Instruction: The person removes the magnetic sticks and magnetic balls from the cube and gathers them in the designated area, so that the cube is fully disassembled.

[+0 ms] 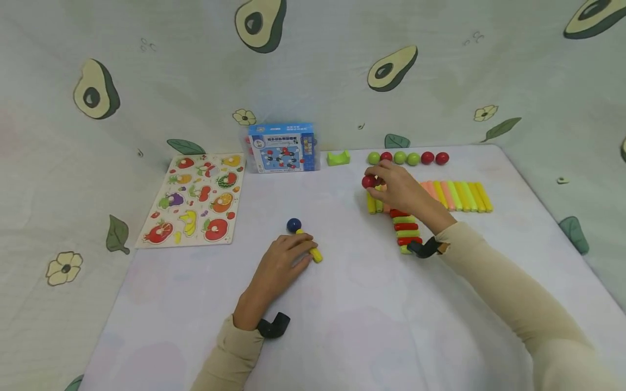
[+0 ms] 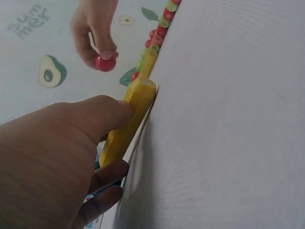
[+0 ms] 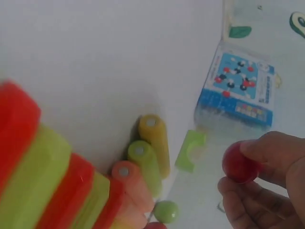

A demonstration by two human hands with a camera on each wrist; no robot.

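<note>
My left hand holds a yellow ribbed stick with its thumb on one side, low over the white table. At the stick's far end sits a dark blue ball. My right hand pinches a shiny red ball between thumb and fingers, above the left part of a row of yellow, green and pink sticks. Below that row, near the right wrist, runs a column of red and green sticks. Round metal discs show on the stick ends in the right wrist view.
Several green and red balls line the table's back edge. A green notched block and a blue-and-white box stand left of them. A fruit picture board lies at the left. Patterned cloth hangs behind.
</note>
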